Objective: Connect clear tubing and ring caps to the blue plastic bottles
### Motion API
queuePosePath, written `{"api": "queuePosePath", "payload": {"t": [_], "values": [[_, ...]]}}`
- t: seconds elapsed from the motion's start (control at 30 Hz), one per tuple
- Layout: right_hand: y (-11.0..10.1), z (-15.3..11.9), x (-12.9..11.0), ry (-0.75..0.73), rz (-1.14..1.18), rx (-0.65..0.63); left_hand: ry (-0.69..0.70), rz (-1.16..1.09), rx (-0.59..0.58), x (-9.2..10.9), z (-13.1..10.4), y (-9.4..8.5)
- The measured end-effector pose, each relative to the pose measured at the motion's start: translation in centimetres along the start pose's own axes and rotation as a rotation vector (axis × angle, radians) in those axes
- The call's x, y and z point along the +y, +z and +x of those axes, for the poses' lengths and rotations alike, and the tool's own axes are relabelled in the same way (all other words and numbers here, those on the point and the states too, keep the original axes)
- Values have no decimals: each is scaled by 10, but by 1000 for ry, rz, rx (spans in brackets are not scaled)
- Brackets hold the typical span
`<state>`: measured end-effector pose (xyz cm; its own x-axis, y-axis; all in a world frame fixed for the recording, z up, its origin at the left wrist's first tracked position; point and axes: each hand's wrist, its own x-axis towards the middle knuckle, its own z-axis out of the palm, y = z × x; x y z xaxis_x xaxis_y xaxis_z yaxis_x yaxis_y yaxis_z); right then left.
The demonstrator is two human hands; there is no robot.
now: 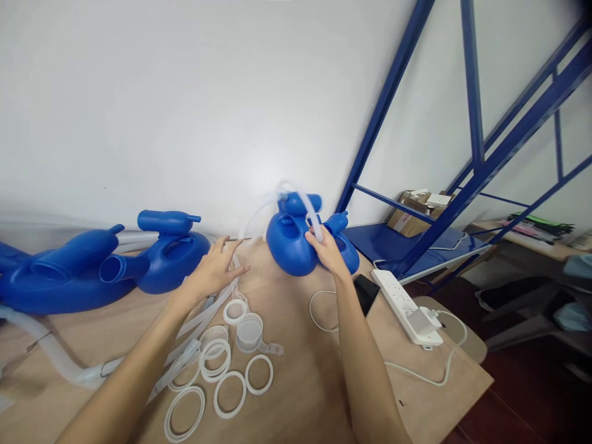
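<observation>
My right hand [327,248] is closed around the end of a translucent plastic hose [309,206], which arches up and back behind it. Right behind that hand stands a blue plastic jug [289,246] with a handle on top, and a second blue jug [349,250] is partly hidden by the hand. My left hand [217,268] hovers with fingers spread, holding nothing, above several hoses lying on the table. Below it are white rings [230,394] and a translucent cap [250,333] with a tab.
More blue jugs [173,265] line the table's left back by the white wall. A white power strip [402,302] with a plugged-in charger, a cable and a black phone [365,293] lie at right. A blue metal frame [386,111] rises beyond the table edge.
</observation>
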<state>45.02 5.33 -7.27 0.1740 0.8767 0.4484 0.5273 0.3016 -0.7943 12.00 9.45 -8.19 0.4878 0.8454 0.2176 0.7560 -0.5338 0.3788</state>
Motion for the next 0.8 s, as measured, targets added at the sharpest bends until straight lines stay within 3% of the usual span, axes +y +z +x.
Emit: {"api": "queuePosePath", "payload": {"t": [0.17,0.33,0.43,0.57,0.63,0.73,0.8], "values": [[15,-4,15,36,10,-236,10,16,-95,-1,-1,0],[13,-7,24,55,-24,-315,131,-52,-250,-3,0,-2],[1,-9,29,85,-43,-334,182,-92,-297,-4,-1,-1],[-39,-14,44,135,-125,-368,123,-92,-318,-3,0,-2],[-63,-17,57,171,-230,-288,88,-62,-329,-2,1,-7],[-87,-18,80,236,-386,46,90,8,-410,-1,-2,-20],[-89,-18,94,279,-453,220,55,79,-494,1,-7,-30]]}}
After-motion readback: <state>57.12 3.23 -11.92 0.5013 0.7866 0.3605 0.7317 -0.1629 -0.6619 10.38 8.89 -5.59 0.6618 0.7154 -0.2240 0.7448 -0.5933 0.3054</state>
